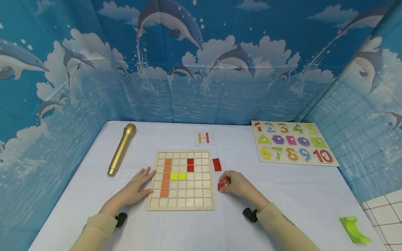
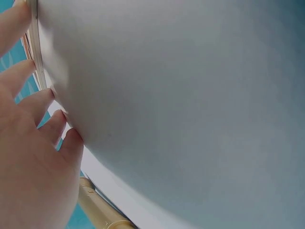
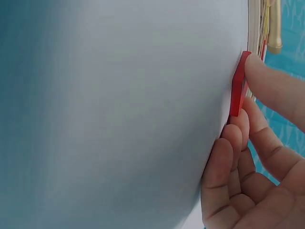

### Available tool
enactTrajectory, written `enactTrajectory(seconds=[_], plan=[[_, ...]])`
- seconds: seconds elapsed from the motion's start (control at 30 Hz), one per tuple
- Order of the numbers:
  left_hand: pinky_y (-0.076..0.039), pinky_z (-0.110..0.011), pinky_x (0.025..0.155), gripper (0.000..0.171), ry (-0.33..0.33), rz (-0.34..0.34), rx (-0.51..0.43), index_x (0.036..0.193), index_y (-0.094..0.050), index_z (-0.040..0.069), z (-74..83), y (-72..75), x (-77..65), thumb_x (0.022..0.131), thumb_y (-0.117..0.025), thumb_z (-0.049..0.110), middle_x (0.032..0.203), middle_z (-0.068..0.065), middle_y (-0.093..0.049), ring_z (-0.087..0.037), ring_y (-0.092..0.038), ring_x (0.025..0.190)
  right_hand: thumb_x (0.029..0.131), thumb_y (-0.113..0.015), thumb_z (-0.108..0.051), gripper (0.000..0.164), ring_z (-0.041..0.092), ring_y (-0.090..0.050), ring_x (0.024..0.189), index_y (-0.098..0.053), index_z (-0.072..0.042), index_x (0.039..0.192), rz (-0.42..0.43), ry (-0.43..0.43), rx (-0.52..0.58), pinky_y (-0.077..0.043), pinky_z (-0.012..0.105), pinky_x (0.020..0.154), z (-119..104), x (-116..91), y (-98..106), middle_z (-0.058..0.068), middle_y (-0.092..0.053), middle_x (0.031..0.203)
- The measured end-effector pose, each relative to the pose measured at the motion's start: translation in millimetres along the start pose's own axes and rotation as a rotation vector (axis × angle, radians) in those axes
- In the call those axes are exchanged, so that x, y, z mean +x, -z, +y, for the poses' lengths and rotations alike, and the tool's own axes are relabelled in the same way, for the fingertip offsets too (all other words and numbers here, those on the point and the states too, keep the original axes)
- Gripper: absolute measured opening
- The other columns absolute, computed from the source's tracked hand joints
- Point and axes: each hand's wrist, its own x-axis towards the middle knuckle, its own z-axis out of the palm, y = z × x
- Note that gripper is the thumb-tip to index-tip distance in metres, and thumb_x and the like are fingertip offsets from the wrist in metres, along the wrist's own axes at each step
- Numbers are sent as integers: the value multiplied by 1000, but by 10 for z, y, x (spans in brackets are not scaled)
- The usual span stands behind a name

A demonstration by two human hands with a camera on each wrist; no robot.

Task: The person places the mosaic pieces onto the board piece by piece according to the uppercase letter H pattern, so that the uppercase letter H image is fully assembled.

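Note:
A wooden grid board [image 1: 180, 208] lies flat on the table. It holds a column of orange tiles [image 1: 164, 184], two yellow tiles [image 1: 178, 176] side by side, and two red tiles [image 1: 190, 165] in a short column. At the board's left edge my left hand [image 1: 135, 186] touches the rim with its fingers spread. To the right of the board, my right hand [image 1: 238, 184] pinches a red square tile [image 3: 239, 86] between thumb and fingers, low at the tablecloth. More red tiles [image 1: 217, 164] lie just beyond that hand, near the board's right edge.
Behind the board lies a small pattern card [image 1: 205, 138]. A gold microphone [image 1: 121, 150] is at the left, and a number-and-shape puzzle board [image 1: 295, 143] at the back right. A green curved block [image 1: 355, 230] sits near the front right. A dolphin-print curtain [image 1: 201, 97] hangs behind the table.

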Motion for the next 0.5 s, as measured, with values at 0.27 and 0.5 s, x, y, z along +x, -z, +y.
enactTrajectory(seconds=[0.27, 0.5], plan=[[-18, -68, 116, 71, -1, 0, -1, 153, -35, 10, 2, 3, -1, 92, -68, 27, 162, -22, -20, -48, -12, 149, 74, -84, -5, 23, 14, -49, 72, -64, -11, 83, 9, -4, -40, -41, 24, 63, -20, -20, -18, 1, -55, 75], [-17, -69, 116, 71, -7, 1, 6, 153, -35, 10, -2, 6, 0, 93, -68, 26, 162, -21, -19, -48, -12, 149, 74, -84, -5, 23, 14, -50, 72, -63, -12, 83, 1, 6, -38, -41, 25, 63, -40, -62, -5, 1, -54, 75]])
